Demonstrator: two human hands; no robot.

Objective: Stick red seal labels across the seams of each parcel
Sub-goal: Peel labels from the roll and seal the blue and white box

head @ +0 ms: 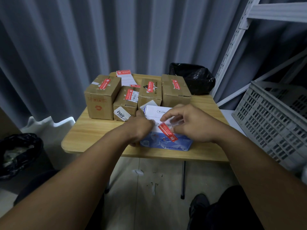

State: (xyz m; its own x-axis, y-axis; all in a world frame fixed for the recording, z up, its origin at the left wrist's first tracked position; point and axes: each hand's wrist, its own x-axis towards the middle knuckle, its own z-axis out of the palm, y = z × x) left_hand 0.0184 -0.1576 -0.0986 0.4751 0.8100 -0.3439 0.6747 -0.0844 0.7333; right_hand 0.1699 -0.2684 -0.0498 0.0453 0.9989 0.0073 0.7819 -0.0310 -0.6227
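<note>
Head view: near the table's (93, 135) front edge, the left hand (140, 128) grips the box (166, 145) by its side so it cannot slide, while the right hand (191, 125) pinches the red label (167, 132) by its top end, laying it across the seam.

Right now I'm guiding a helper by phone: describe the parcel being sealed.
On the light wooden table, look in front of the brown cardboard boxes. It is the white and blue printed box between the left hand and right hand, the only one not brown.
</note>
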